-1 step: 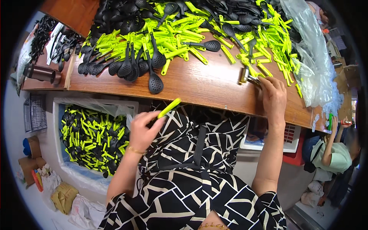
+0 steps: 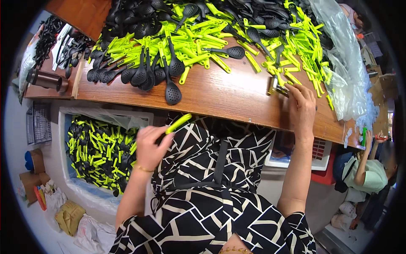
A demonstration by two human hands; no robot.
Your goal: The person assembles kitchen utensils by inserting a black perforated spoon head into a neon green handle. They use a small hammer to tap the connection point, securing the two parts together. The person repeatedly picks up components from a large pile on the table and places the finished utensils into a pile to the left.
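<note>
My left hand [image 2: 153, 146] is closed on a lime-green utensil handle [image 2: 179, 123], which sticks out past my fingers in front of the table edge. Whatever is at its other end is hidden by the hand. On the right, my right hand [image 2: 301, 103] grips a small hammer [image 2: 274, 84] with a shiny metal head, held low over the tabletop beside loose green handles [image 2: 292, 77]. Toward the left part of the table lie black slotted spoons [image 2: 173, 93], several of them overlapping near the front edge.
A big heap of black spoon heads [image 2: 270, 21] and green handles covers the back of the brown table [image 2: 211, 95]. Below left, a white foam box [image 2: 63, 139] holds many green-handled utensils. Clear plastic sheeting [image 2: 349, 76] hangs at the right; another person [image 2: 368, 171] sits beyond it.
My left hand has shifted left and slightly down toward the foam box, carrying the green handle. My right hand and the hammer have barely moved.
</note>
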